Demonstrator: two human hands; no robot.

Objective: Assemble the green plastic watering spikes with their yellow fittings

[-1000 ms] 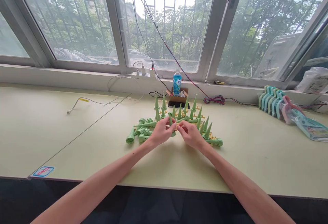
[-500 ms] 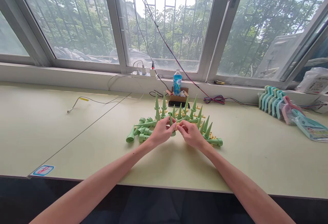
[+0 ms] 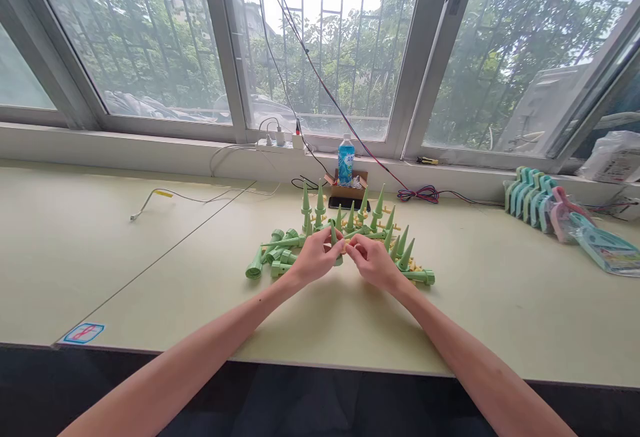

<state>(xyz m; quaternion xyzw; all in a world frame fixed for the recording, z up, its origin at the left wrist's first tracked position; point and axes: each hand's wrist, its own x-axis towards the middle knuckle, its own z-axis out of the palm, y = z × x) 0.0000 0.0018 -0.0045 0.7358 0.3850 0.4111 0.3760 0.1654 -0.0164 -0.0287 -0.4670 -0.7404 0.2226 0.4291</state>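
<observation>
My left hand [image 3: 316, 253] is closed around a green plastic watering spike [image 3: 334, 233], its pointed end up and its wider base showing below the fingers. My right hand [image 3: 371, 262] meets it from the right, pinching a small yellow valve [image 3: 345, 246] against the spike's side. Whether the valve is seated in the spike is hidden by the fingertips. Behind both hands several green spikes [image 3: 305, 201] stand upright, some with yellow valves [image 3: 387, 210] sticking out. To the left, more spikes [image 3: 255, 265] lie in a pile, and another lying spike [image 3: 423, 277] is beside my right wrist.
A blue liquid bottle [image 3: 345, 162] stands by a small cardboard box [image 3: 347, 192], with a dark phone [image 3: 345, 203] before it. Coiled cable [image 3: 419, 193] lies near the windowsill. Packaged dustpan-like items [image 3: 530, 198] are at right. A loose white cable [image 3: 145, 205] crosses the left tabletop.
</observation>
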